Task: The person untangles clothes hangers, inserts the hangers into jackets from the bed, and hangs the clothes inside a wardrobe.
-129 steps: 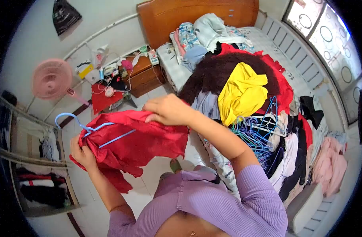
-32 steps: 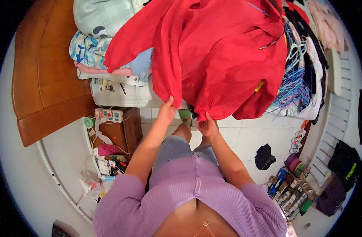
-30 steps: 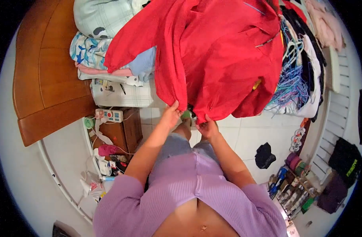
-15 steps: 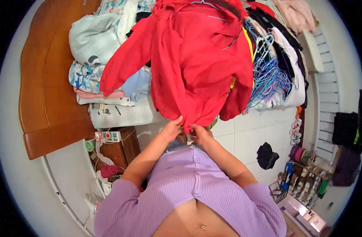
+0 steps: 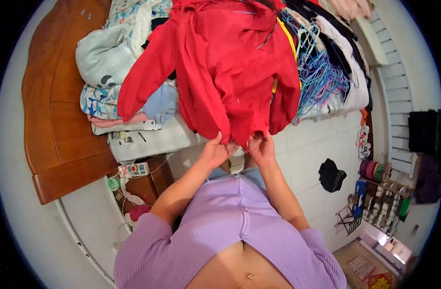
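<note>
A red garment (image 5: 230, 72) lies spread over the pile on the bed, its sleeves to either side and its lower edge hanging toward me. My left hand (image 5: 219, 150) grips that lower edge with closed fingers. Close beside it on the right, my right hand (image 5: 262, 148) is closed on the same edge. A blue hanger (image 5: 244, 12) shows in part at the garment's top. Blue and purple hangers (image 5: 321, 79) lie heaped to the right, and a strip of yellow cloth (image 5: 288, 36) shows along the garment's right side.
A wooden headboard (image 5: 61, 111) stands at the left, beside folded bedding (image 5: 105, 55). Below the bed's edge are a power strip (image 5: 134, 169) and a brown cabinet (image 5: 160, 176). A black cloth (image 5: 331, 175) lies on the tiled floor, near a shoe rack (image 5: 381, 204) at the right.
From hanging over the hangers, the red garment has shifted left in view and narrowed at its lower edge. My hands came closer together, then moved slightly apart, still gripping it. The view has turned.
</note>
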`<action>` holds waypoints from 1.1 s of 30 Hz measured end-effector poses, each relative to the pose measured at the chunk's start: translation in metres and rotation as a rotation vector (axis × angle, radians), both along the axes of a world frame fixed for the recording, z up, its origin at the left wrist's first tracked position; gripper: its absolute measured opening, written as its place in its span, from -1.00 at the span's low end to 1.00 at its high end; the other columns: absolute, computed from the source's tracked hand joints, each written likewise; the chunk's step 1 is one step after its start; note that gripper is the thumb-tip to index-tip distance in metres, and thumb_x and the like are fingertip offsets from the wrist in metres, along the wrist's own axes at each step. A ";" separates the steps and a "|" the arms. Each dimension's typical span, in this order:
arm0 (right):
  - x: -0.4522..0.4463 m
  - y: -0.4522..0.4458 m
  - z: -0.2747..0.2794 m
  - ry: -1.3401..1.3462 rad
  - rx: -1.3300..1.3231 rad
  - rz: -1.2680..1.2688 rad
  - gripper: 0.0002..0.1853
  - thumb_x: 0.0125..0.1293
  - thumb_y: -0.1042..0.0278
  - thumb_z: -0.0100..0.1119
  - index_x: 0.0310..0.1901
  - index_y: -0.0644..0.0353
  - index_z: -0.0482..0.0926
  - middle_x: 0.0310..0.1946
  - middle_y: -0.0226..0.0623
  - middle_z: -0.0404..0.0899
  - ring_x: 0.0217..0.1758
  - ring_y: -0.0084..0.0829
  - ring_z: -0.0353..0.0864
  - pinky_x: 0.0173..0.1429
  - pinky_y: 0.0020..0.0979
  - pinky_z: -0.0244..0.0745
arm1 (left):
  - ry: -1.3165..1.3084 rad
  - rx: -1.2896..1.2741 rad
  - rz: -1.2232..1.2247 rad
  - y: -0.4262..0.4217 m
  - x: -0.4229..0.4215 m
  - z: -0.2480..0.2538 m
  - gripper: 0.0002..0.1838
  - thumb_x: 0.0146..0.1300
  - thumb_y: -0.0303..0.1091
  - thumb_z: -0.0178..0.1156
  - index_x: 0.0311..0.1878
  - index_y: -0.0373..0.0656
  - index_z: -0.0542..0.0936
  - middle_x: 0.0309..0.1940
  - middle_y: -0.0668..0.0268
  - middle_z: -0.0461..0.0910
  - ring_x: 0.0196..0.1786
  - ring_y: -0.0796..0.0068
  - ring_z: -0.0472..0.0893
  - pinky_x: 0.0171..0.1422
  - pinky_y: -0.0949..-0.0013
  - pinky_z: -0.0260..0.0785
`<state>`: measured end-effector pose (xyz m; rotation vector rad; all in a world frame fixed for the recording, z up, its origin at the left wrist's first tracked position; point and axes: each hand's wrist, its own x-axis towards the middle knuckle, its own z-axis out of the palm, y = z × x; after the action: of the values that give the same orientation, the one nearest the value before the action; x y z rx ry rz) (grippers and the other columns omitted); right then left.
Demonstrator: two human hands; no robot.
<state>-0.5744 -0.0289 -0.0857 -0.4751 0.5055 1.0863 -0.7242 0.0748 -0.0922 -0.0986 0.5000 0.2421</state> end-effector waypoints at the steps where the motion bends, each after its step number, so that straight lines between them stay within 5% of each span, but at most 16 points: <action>1: -0.006 -0.004 -0.008 -0.011 -0.039 -0.005 -0.74 0.24 0.30 0.12 -0.08 0.22 0.48 -0.14 -0.25 0.60 -0.10 -0.33 0.61 -0.05 -0.32 0.60 | -0.035 -0.042 -0.014 0.000 0.002 0.005 -0.50 0.26 -0.05 0.09 0.17 -0.11 0.35 0.12 0.23 0.42 0.17 0.18 0.39 0.30 0.08 0.18; 4: -0.019 -0.009 -0.017 0.043 -0.158 0.021 -0.81 0.23 0.35 0.13 -0.16 0.23 0.50 -0.22 -0.26 0.61 -0.14 -0.33 0.61 -0.09 -0.34 0.62 | 0.039 0.033 0.057 -0.002 0.010 0.013 -0.52 0.27 -0.09 0.09 0.17 -0.11 0.35 0.11 0.24 0.43 0.15 0.18 0.41 0.27 0.10 0.22; 8: -0.031 -0.019 -0.045 0.028 -0.228 -0.043 -0.69 0.22 0.24 0.18 -0.09 0.24 0.46 -0.10 -0.19 0.56 -0.08 -0.29 0.58 0.02 -0.30 0.55 | 0.186 0.152 0.098 -0.006 0.002 0.011 -0.53 0.28 -0.12 0.10 0.19 -0.10 0.34 0.10 0.24 0.45 0.13 0.23 0.43 0.23 0.15 0.27; 11: -0.048 -0.024 -0.014 0.075 -0.174 0.107 -0.59 0.23 0.06 0.18 -0.04 0.20 0.46 -0.02 -0.19 0.52 0.06 -0.26 0.49 0.13 -0.21 0.42 | 0.356 0.367 0.089 -0.015 -0.004 0.018 -0.56 0.28 -0.14 0.12 0.15 -0.14 0.38 0.06 0.28 0.48 0.09 0.28 0.46 0.15 0.24 0.33; 13: -0.069 -0.023 0.009 0.216 -0.183 0.494 -0.48 0.20 -0.15 0.14 0.00 0.11 0.45 -0.05 -0.28 0.52 -0.02 -0.32 0.48 0.09 -0.21 0.41 | 0.420 0.545 0.009 -0.025 -0.008 0.007 -0.60 0.28 -0.17 0.13 0.10 -0.19 0.43 -0.06 0.28 0.55 -0.05 0.33 0.54 0.04 0.27 0.38; 16: -0.073 -0.014 0.011 0.037 -0.115 0.532 -0.51 0.24 -0.10 0.12 0.08 0.03 0.42 0.03 -0.32 0.50 0.09 -0.28 0.45 0.14 -0.20 0.36 | 0.438 0.557 -0.106 -0.041 -0.017 0.014 -0.51 0.26 -0.12 0.15 0.19 -0.12 0.37 0.09 0.29 0.47 0.10 0.35 0.46 0.15 0.22 0.31; 20: -0.070 -0.009 -0.057 -0.048 -0.185 0.395 -0.51 0.26 -0.04 0.11 0.10 0.10 0.40 0.03 -0.29 0.49 0.05 -0.26 0.45 0.08 -0.17 0.42 | 0.602 0.680 -0.086 -0.054 -0.021 0.031 -0.57 0.24 -0.11 0.19 0.11 -0.07 0.45 -0.04 0.36 0.54 -0.03 0.48 0.49 -0.07 0.35 0.33; 22: -0.059 -0.024 -0.038 0.089 -0.176 0.339 -0.58 0.26 0.04 0.14 0.04 0.12 0.45 -0.08 -0.32 0.57 -0.04 -0.37 0.51 -0.02 -0.27 0.49 | 0.768 0.731 -0.050 -0.053 -0.026 0.034 -0.64 0.22 -0.09 0.21 0.01 -0.04 0.50 -0.16 0.43 0.57 -0.19 0.57 0.50 -0.20 0.44 0.31; 24: -0.047 -0.040 -0.064 0.341 0.207 0.015 -0.69 0.23 0.16 0.19 -0.07 0.12 0.51 -0.22 -0.40 0.62 -0.16 -0.49 0.56 -0.11 -0.39 0.52 | 0.717 0.738 0.022 -0.046 -0.035 0.023 -0.71 0.21 -0.11 0.22 -0.09 -0.04 0.53 -0.27 0.48 0.57 -0.31 0.61 0.48 -0.26 0.50 0.29; 28: -0.045 -0.048 -0.040 0.246 0.236 0.214 -0.76 0.19 0.23 0.26 -0.16 0.12 0.54 -0.37 -0.48 0.63 -0.25 -0.57 0.56 -0.18 -0.52 0.51 | 0.473 0.425 0.048 -0.046 -0.037 0.032 -0.87 0.20 -0.32 0.25 -0.24 -0.11 0.54 -0.44 0.45 0.53 -0.43 0.62 0.47 -0.35 0.55 0.33; 30: -0.063 -0.035 0.004 0.023 -0.126 0.228 -0.75 0.18 0.24 0.27 -0.17 0.14 0.53 -0.41 -0.44 0.59 -0.27 -0.55 0.55 -0.22 -0.53 0.51 | 0.473 0.435 -0.020 -0.046 -0.035 0.034 -0.88 0.19 -0.35 0.25 -0.25 -0.13 0.54 -0.45 0.44 0.53 -0.43 0.60 0.48 -0.34 0.55 0.36; 33: -0.065 -0.032 -0.011 -0.025 -0.045 0.343 -0.75 0.16 0.27 0.30 -0.15 0.07 0.51 -0.37 -0.43 0.56 -0.33 -0.53 0.51 -0.31 -0.52 0.44 | 0.457 0.476 -0.132 -0.032 -0.029 0.031 -0.88 0.18 -0.39 0.25 -0.26 -0.15 0.54 -0.46 0.42 0.53 -0.41 0.58 0.51 -0.31 0.54 0.40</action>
<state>-0.6395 -0.0607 -0.0970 -0.6295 0.4359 1.3972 -0.7532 0.0424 -0.0607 0.4627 0.8859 0.2491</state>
